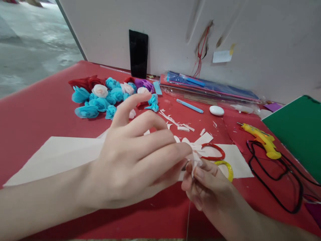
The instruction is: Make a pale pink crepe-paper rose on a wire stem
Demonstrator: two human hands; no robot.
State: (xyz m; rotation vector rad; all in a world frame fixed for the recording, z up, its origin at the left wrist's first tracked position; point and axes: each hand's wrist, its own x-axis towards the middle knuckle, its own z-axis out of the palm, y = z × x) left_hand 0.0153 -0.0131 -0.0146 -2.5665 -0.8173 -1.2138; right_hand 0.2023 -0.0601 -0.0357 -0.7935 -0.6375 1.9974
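Right of centre in the frame, my right hand point(210, 184) pinches a thin white paper piece point(195, 160); my left hand point(132, 157) curls over it, its hidden grip I can't tell. Probably light, soft, easily torn: best held by its lower end.

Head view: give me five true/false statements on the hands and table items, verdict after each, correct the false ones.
1. The right hand pinches a thin white piece. True.
2. The glue gun is green. False: it is yellow.
3. A black phone leans upright against the pale panel. True.
4. Both scissor loops in view are blue. False: there is a red loop and a yellow loop.
5. In the picture, the blue flowers are left of the white oval object. True.
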